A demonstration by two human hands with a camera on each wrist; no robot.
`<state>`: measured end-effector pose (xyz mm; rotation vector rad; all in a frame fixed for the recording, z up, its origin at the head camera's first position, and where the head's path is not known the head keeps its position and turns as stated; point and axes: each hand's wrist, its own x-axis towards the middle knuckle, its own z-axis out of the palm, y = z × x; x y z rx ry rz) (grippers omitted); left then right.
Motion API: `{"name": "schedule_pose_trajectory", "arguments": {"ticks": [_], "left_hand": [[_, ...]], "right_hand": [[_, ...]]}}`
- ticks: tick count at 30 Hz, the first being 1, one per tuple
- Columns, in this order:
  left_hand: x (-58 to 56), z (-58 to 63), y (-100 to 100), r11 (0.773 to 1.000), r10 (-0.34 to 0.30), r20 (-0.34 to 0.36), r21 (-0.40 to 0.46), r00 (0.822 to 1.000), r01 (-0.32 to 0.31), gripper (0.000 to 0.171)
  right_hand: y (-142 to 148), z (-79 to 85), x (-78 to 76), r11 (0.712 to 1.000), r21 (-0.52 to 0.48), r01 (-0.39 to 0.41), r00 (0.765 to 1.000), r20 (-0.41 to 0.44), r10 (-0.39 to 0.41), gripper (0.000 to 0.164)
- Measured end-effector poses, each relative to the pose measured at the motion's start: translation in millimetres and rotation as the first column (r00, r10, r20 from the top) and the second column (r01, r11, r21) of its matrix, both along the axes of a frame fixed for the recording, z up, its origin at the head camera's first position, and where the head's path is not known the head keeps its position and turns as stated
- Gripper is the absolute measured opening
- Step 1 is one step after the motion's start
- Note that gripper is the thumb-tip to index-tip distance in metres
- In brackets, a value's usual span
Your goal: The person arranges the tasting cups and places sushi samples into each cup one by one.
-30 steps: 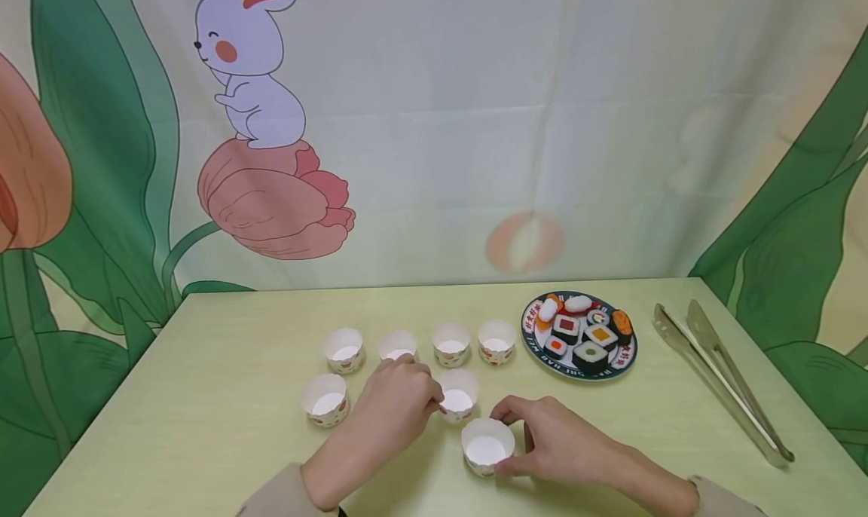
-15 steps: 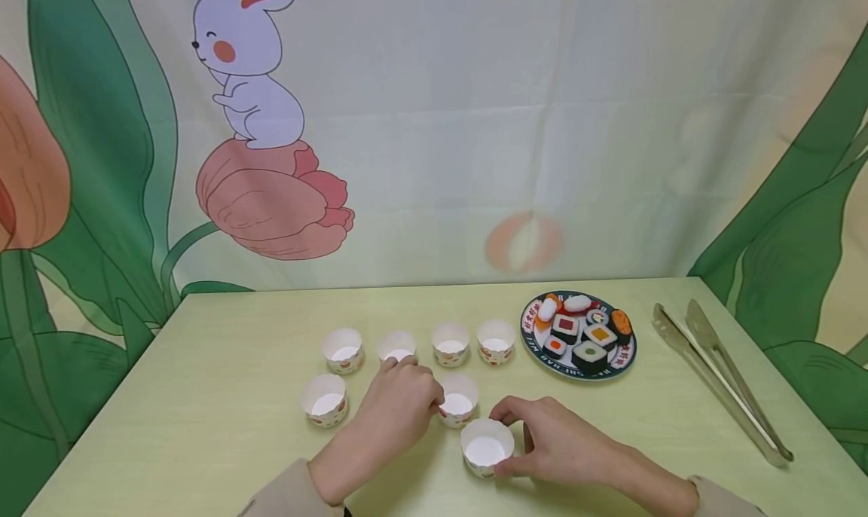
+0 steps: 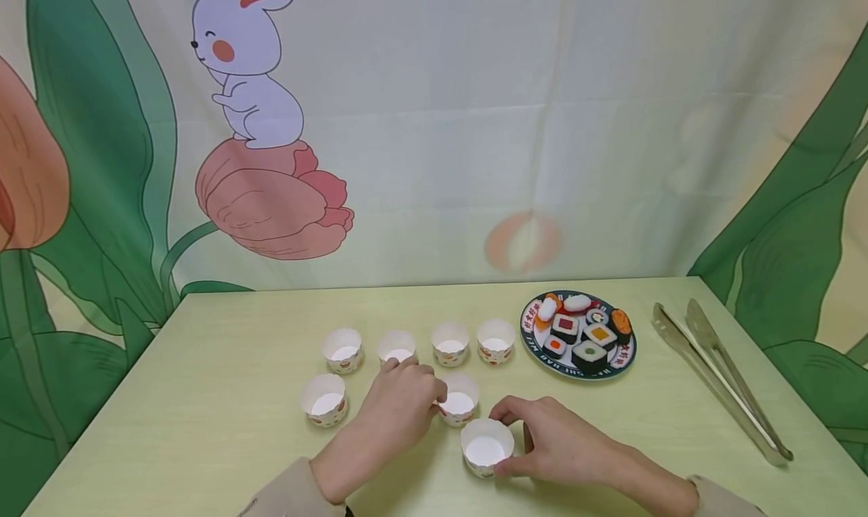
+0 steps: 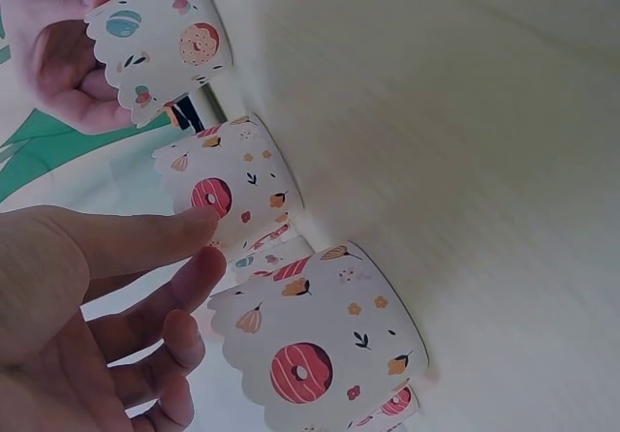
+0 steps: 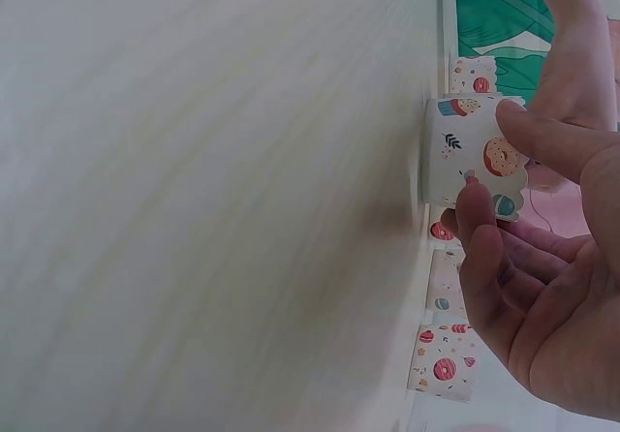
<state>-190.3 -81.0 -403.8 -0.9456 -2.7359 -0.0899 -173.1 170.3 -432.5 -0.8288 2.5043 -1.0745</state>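
Observation:
White scalloped paper baking cups with donut prints stand on the pale table. My left hand [image 3: 400, 400] reaches over to a front-row baking cup [image 3: 459, 405], its thumb and index finger pinching the left side of the rim. In the left wrist view that baking cup [image 4: 242, 182] shows a pink donut by the thumb tip. My right hand [image 3: 559, 442] grips the nearest baking cup [image 3: 487, 449] from its right side, thumb in front and fingers behind. Both held cups stand upright on the table, close together. The left hand partly hides a back-row baking cup [image 3: 397, 342].
More baking cups stand left and behind: one at the front left [image 3: 324, 402], others along the back row [image 3: 450, 345]. A round plate [image 3: 528, 334] of toy sushi lies at the back right. Metal tongs [image 3: 728, 396] lie farther right. A printed curtain [image 3: 434, 163] hangs behind the table.
My left hand and the baking cup it pinches have shifted very slightly toward the front right. My right hand and its baking cup stay in place.

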Motion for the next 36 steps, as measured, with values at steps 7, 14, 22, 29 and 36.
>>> {"name": "schedule_pose_trajectory", "arguments": {"ticks": [7, 14, 22, 29, 36], "left_hand": [[1.6, 1.0, -0.9, 0.999, 0.011, 0.018, -0.036, 1.000, -0.010, 0.020], [3.9, 1.1, -3.0, 0.999, 0.003, 0.023, -0.043, 1.000, -0.002, 0.024], [5.1, 1.0, -4.3, 0.999, -0.002, 0.027, -0.037, 1.000, 0.003, 0.020], [6.1, 0.9, -6.4, 0.999, -0.010, 0.010, -0.030, 1.000, 0.011, 0.023], [7.1, 0.9, -8.6, 1.000, -0.014, 0.030, -0.012, 0.999, 0.014, 0.025]], "right_hand": [[-0.5, 0.3, 0.1, 1.000, 0.002, 0.001, 1.000, 0.006, -0.001, 0.050], [-1.5, 0.5, -0.2, 1.000, 0.009, 0.004, 1.000, 0.009, -0.004, 0.049], [-0.7, 0.8, -0.1, 1.000, 0.011, 0.007, 1.000, 0.003, -0.007, 0.050], [1.4, 2.4, 1.1, 1.000, -0.008, 0.010, 1.000, -0.007, -0.010, 0.050], [4.3, 5.2, 0.4, 1.000, 0.000, 0.029, 0.999, -0.019, -0.029, 0.053]]}}
